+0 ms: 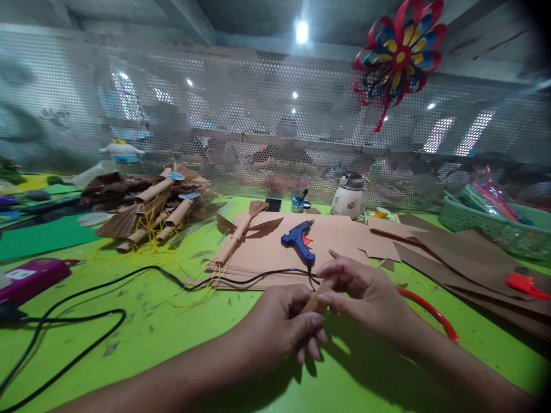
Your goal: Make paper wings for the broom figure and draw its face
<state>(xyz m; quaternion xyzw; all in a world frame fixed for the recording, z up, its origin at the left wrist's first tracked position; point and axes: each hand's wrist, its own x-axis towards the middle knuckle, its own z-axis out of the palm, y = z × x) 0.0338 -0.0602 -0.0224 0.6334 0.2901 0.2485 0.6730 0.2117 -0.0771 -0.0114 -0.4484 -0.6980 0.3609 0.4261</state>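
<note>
A black cord [155, 267] is looping over the green table [150, 327], leaving some surface showing before the left forearm. The left hand [282, 321] is pinching the lower end of a small brown paper piece [312, 302], which, from where I'm standing, is slanting up rightward between both hands. Just beyond, a blue glue gun [299, 238] is lying on brown sheets [336, 229], its grip pointing handward, nearer the right fingers. The right hand [365, 287] is pinching the paper's upper end; a red handle [445, 319] is curving beside that forearm, narrowing its room.
</note>
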